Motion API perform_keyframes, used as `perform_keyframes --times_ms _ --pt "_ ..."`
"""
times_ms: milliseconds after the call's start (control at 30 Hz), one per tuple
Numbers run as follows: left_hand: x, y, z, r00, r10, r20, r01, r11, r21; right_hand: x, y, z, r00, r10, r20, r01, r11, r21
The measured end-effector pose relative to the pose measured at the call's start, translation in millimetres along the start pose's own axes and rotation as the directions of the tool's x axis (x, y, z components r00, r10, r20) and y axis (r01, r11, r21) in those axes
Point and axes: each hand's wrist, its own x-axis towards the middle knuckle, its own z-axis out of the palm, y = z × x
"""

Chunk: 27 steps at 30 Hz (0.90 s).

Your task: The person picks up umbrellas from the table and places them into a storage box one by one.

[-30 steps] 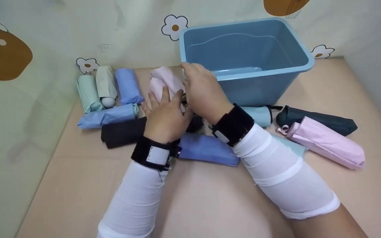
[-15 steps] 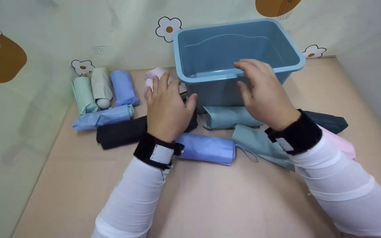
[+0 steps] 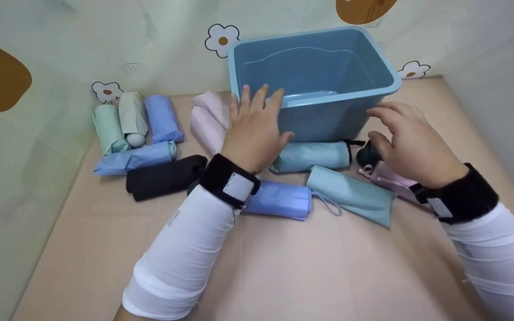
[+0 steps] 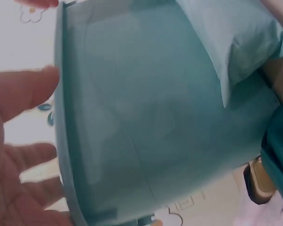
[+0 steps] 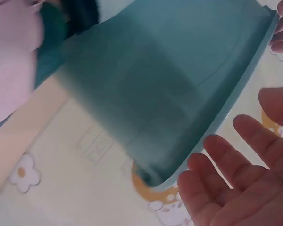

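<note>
A blue plastic bin (image 3: 324, 118) stands at the back with its open top up. My left hand (image 3: 254, 129) is at its front left, fingers spread and overlapping the rim in the head view. The left wrist view has those fingertips right at the rim (image 4: 61, 117). My right hand (image 3: 422, 142) hovers off the bin's right front corner, fingers loosely bent, holding nothing. Below that hand lie a dark green folded umbrella (image 3: 368, 155) and a pink folded umbrella (image 3: 391, 180), both partly hidden. Left of the bin is a pale pink folded umbrella (image 3: 208, 120), partly behind my left hand.
Before the bin lie a teal umbrella (image 3: 312, 156), a grey-green umbrella (image 3: 350, 194) and a blue umbrella (image 3: 279, 199) with a wrist loop. A black umbrella (image 3: 165, 177) and several pale green and blue ones (image 3: 163, 118) lie at the left. A patterned wall backs the table.
My left hand has moved right, off the pale pink umbrella, to the bin's front left. My right hand has left that umbrella and swung right past the bin's front. The bin stays in place.
</note>
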Motion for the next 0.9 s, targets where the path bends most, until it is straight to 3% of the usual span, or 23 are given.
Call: perform_keyframes --times_ms 100,200,367,467,733,900 --pt "6.9 1.6 2.7 0.997 0.065 0.047 -0.068 0.997 0.047 -10.4 15 -3 0.998 0.029 0.053 -0.027 0.999 -0.038" --pt "13.3 -1.2 7.3 0.994 0.104 0.016 -0.105 0.99 0.094 -20.4 27 -6 0.995 0.048 0.084 -0.042 0.997 -0.072" --pt "21.9 -10.3 15.2 0.987 0.122 -0.1 -0.107 0.984 0.146 -36.0 39 -9 0.984 0.096 0.151 -0.08 0.991 -0.11" --pt "25.5 -15.3 17.4 0.984 0.124 -0.131 -0.103 0.983 0.154 -42.8 44 -10 0.965 0.146 0.216 -0.116 0.983 -0.145" --pt "32.5 -24.9 14.3 0.987 0.104 -0.122 -0.082 0.982 0.172 -64.6 55 -2 0.937 0.196 0.288 -0.135 0.967 -0.217" --pt "36.3 -25.8 11.3 0.988 0.106 -0.108 -0.084 0.978 0.189 -72.2 59 4 0.895 0.273 0.352 -0.181 0.945 -0.273"
